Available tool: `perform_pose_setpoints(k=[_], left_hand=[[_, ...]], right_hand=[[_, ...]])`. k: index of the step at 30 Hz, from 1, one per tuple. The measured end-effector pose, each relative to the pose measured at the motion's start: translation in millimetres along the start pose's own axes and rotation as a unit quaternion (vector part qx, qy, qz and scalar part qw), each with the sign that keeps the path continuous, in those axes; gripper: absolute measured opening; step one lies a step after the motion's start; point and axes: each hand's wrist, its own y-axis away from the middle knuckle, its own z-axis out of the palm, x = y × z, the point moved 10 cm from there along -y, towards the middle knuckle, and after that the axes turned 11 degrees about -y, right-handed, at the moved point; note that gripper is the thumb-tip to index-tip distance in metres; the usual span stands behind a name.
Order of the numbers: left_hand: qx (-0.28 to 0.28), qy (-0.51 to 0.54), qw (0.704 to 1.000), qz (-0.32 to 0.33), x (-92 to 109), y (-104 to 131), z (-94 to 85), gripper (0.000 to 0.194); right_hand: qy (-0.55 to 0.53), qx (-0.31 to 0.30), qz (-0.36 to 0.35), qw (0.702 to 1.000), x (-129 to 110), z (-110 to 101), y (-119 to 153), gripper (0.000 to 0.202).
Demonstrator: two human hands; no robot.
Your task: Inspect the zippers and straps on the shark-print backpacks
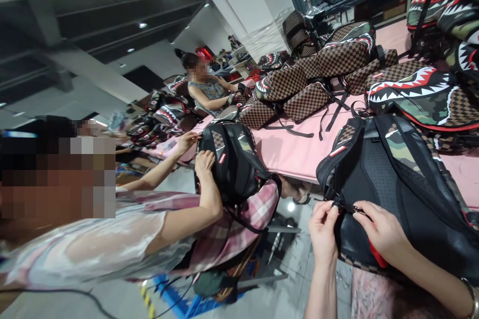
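A black backpack [368,169] with camouflage and checkered trim leans back-side up against the pink table edge, over my lap. My left hand [324,224] pinches a black strap end with its buckle [339,202] at the side of the backpack. Just to the right, my right hand [381,229] grips the same black strap [352,208] between thumb and fingers. Both hands are close together, with the strap running between them. Fine detail of the buckle is too small to make out. A bit of red [377,254] shows under my right hand.
Checkered backpacks [318,67] and shark-mouth ones [411,92] are piled along the pink table [284,152]. On my left, a co-worker [160,224] handles another black backpack [234,164]. Farther back sits another person [209,89] among more bags. A blue frame [183,296] stands on the floor.
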Motion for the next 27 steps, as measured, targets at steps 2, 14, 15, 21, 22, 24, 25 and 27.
perform_pose_setpoints(k=[2, 14, 15, 21, 22, 24, 25, 27], left_hand=[[0.000, -0.002, 1.000, -0.001, -1.4, 0.5, 1.2, 0.014], [-0.003, -0.012, 1.000, -0.004, -2.9, 3.6, 3.4, 0.012], [-0.006, 0.011, 1.000, -0.022, -6.2, 4.1, 3.6, 0.013], [-0.007, 0.154, 0.975, -0.162, -25.1, 4.1, 9.3, 0.026], [-0.005, 0.177, 0.968, -0.180, -26.4, 3.7, 10.7, 0.028], [-0.005, 0.225, 0.949, -0.220, -29.5, 3.7, 14.7, 0.035], [-0.009, 0.247, 0.938, -0.242, -31.4, 4.4, 17.3, 0.038], [-0.016, 0.281, 0.917, -0.284, -35.6, 7.2, 22.2, 0.041]], right_hand=[[0.003, 0.000, -0.008, 1.000, -1.6, 0.5, -0.7, 0.023], [0.054, 0.007, -0.040, 0.998, -7.0, 1.6, -6.1, 0.027], [0.035, 0.003, -0.035, 0.999, -6.3, 1.4, -6.7, 0.026], [0.040, 0.063, -0.048, 0.996, 0.6, -14.3, -4.3, 0.021], [0.067, 0.072, -0.068, 0.993, -1.4, -15.3, -2.1, 0.022], [0.116, 0.080, -0.110, 0.984, -6.7, -13.9, 3.2, 0.025], [0.137, 0.081, -0.127, 0.979, -9.6, -12.2, 5.9, 0.026], [0.172, 0.077, -0.155, 0.970, -15.3, -7.3, 10.1, 0.027]])
